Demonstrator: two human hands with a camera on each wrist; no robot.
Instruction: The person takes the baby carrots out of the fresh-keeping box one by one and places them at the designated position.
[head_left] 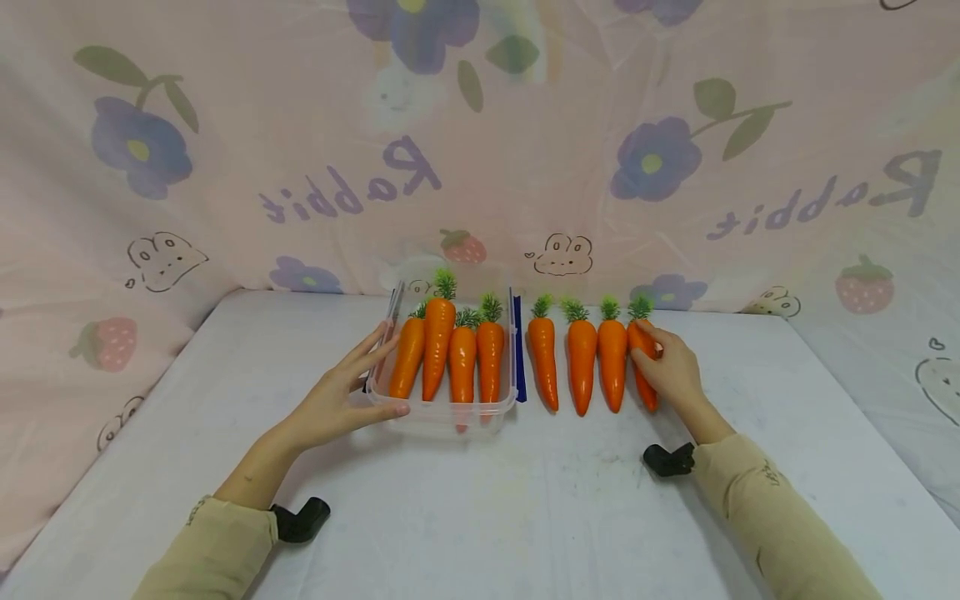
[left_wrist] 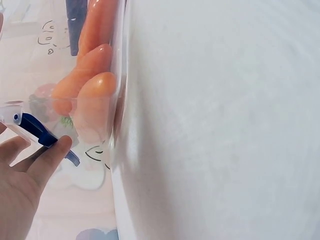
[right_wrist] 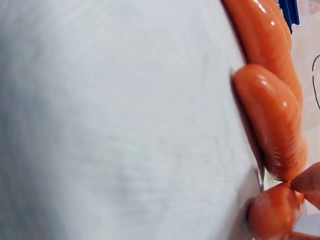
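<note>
Your right hand [head_left: 675, 371] pinches the rightmost carrot [head_left: 645, 390], lying on the white table [head_left: 555, 517], end of a row beside three more carrots [head_left: 612, 367]. Your left hand [head_left: 337, 407], fingers spread wide, touches the clear plastic container's [head_left: 431, 407] left side; four leafy-topped carrots [head_left: 438, 346] inside. Blue latch [left_wrist: 37, 130] by your left fingers.

Left sleeve [head_left: 213, 550]: beige cloth, small dark lettering near the cuff
Right sleeve [head_left: 787, 525]: matching beige, creased, lettered too (too tiny to read from here)
Left wrist piece [head_left: 302, 521]: black, stubby, elbow-shaped
Right wrist piece [head_left: 666, 461]: black, similarly bent
</note>
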